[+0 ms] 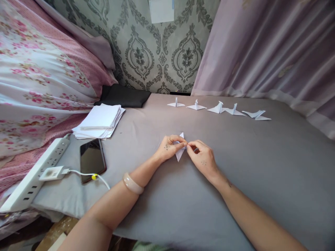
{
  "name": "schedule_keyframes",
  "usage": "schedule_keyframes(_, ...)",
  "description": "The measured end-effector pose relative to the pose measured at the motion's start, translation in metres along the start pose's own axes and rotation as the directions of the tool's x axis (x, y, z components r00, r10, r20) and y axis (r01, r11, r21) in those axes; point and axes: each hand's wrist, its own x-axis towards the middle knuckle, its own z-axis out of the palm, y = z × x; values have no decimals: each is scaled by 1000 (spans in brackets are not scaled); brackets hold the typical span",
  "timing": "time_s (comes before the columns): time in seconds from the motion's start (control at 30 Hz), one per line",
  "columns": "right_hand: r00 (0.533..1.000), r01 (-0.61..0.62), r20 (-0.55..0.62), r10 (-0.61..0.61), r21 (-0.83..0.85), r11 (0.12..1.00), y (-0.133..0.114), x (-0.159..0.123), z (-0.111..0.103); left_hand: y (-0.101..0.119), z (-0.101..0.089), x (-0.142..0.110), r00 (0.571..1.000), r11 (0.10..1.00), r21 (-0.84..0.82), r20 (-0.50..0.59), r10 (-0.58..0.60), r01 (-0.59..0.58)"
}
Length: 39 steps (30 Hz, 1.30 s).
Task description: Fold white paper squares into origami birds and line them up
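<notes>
Between my two hands is a small white folded paper crane (179, 155), its pointed wings sticking out above and below my fingers. My left hand (170, 147) pinches it from the left side, thumb and forefinger together. From the right, my right hand (202, 156) pinches its tip with thumb and forefinger. The fingers hide the middle of the fold. Farther back stand several finished white paper cranes in a row, among them one at the left end (176, 103) and one at the right end (258, 115).
A stack of white paper sheets (101, 118) lies at the left, before a black folded cloth or case (124, 96). Nearer are a phone (92, 158), a white power strip (36, 172) and a charger with a cable (53, 173). Curtains hang on both sides of the grey-covered surface (274, 164).
</notes>
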Motion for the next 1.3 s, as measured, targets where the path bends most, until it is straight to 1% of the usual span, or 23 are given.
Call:
schedule_keyframes(0.2, 999, 44, 11, -43, -80, 996, 1, 3, -1, 4, -2, 0, 999, 994, 105, 26, 21, -23)
schedule_keyframes(0.3, 999, 20, 28, -19, -44, 999, 7, 1, -2, 7, -5, 0, 998, 992, 123, 63, -18, 10)
schedule_keyframes(0.37, 998, -21, 58, 24, -46, 999, 12, 0, -2, 8, -7, -1, 996, 996, 71, 70, -60, 55)
schedule_keyframes(0.43, 995, -58, 72, 63, -69, 996, 18, -2, -2, 9, -9, -1, 995, 996, -4, 24, -92, 92)
schedule_keyframes(0.53, 994, -76, 71, 83, -90, 993, 23, -3, 0, 9, -13, 2, 990, 995, -69, -115, -84, 76)
schedule_keyframes(0.63, 993, -80, 82, 88, -97, 992, 22, -3, 2, 6, -20, 7, 966, 994, -96, -244, -82, 60)
schedule_keyframes(0.8, 990, -78, 105, 90, -118, 990, 18, -2, 2, -2, -28, 13, 914, 985, -145, -380, -144, 95)
schedule_keyframes(0.83, 990, -75, 108, 88, -119, 990, 18, -1, 2, -3, -29, 13, 907, 984, -150, -392, -153, 101)
schedule_keyframes(0.9, 990, -67, 115, 81, -119, 991, 18, 1, 3, -4, -29, 14, 908, 983, -153, -387, -158, 106)
schedule_keyframes(1.07, 989, -45, 137, 63, -128, 991, 16, 5, 9, -3, -26, 13, 938, 984, -164, -323, -122, 72)
schedule_keyframes(1.17, 987, -30, 154, 53, -148, 989, 15, 4, 11, -2, -26, 13, 931, 980, -185, -341, -127, 66)
schedule_keyframes(1.3, 986, -21, 158, 54, -203, 979, 14, 2, 12, -4, -28, 13, 914, 973, -205, -366, -175, 104)
